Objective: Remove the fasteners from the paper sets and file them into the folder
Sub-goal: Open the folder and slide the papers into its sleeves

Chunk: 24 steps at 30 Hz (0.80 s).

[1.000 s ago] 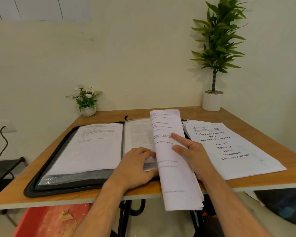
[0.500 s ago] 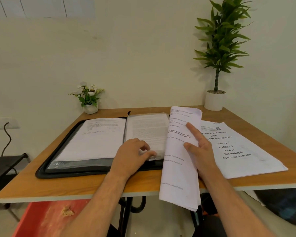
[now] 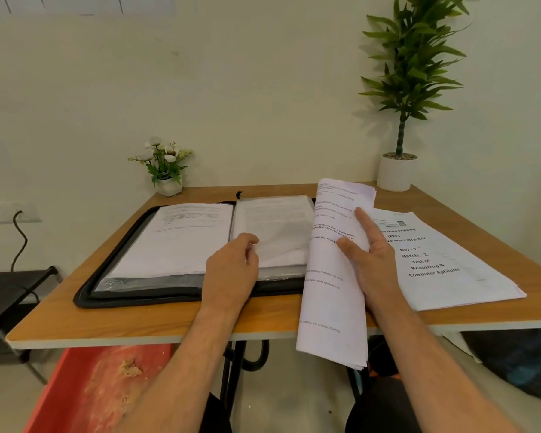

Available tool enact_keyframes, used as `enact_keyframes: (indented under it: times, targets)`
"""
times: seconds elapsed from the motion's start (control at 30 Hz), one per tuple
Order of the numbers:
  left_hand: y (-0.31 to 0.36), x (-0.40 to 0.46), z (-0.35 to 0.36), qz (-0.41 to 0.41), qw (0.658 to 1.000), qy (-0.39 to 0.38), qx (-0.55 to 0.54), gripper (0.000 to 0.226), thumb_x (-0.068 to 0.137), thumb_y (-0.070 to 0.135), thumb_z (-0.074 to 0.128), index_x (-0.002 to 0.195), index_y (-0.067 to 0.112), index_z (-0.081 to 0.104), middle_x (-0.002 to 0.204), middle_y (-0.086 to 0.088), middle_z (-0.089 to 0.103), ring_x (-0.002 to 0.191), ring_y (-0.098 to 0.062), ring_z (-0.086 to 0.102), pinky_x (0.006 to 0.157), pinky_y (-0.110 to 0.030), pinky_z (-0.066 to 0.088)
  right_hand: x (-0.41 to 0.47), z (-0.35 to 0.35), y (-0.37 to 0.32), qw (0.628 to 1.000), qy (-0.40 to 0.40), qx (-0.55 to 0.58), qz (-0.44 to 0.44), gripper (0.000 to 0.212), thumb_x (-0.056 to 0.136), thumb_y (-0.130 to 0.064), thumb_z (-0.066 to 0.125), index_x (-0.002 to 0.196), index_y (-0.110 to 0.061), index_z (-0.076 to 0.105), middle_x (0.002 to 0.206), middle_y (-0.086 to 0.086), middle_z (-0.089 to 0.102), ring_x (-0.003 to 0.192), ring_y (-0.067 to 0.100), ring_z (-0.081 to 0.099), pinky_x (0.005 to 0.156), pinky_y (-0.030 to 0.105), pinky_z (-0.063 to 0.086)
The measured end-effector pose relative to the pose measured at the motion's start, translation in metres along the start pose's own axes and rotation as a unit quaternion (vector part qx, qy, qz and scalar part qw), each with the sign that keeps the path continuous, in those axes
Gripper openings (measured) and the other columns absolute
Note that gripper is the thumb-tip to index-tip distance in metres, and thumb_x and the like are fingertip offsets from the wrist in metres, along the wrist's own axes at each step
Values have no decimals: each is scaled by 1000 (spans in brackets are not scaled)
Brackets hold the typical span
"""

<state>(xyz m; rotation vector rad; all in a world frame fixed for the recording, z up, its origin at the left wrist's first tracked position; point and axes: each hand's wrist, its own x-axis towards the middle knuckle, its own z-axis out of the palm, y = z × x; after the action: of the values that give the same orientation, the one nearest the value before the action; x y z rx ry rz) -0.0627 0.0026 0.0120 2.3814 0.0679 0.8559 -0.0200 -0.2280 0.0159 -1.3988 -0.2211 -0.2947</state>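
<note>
A black folder (image 3: 113, 295) lies open on the wooden table (image 3: 138, 326), with printed sheets in clear sleeves on both sides. My left hand (image 3: 231, 270) rests on the lower edge of the right-hand sleeve (image 3: 278, 226), fingers curled on the plastic. My right hand (image 3: 372, 264) grips a curved set of printed papers (image 3: 331, 295) that stands beside the folder and hangs over the table's front edge. A second paper set (image 3: 450, 264) with a printed title lies flat at the right. No fastener shows.
A small flower pot (image 3: 167, 170) stands at the back left of the table and a tall potted plant (image 3: 397, 170) at the back right. A red bin (image 3: 91, 389) sits on the floor below. A black stool (image 3: 10, 295) and a wall socket with a cord are at the left.
My right hand has carried the paper set to the right, off the folder's right page. My left hand's fingers have curled further on the sleeve. The view has shifted slightly.
</note>
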Motion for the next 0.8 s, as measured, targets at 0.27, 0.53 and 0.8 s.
enact_keyframes:
  times: [0.27,0.53,0.8]
  targets:
    - [-7,0,1,3,1000,4,-19,24,98,38,61,112,23,74,102,9,73,92,-3,63,89,-20,49,3,-2,4,997,-32,1,76,98,83,-8,78,156,-32,17,120,-3,67,98,9,70,72,25,56]
    - [2,-4,-4,-23,999,-5,-24,43,96,8,54,135,26,58,112,5,70,103,-8,62,97,-20,44,2,-1,1,993,-66,56,75,32,87,6,65,110,-15,67,104,3,77,90,21,74,68,30,59]
    - [0,-3,0,-1,1000,-9,10,33,101,19,55,133,25,51,87,8,65,76,-7,60,76,-19,48,0,-2,1,984,-86,126,94,37,83,6,66,116,-10,64,108,9,75,92,25,72,68,31,59]
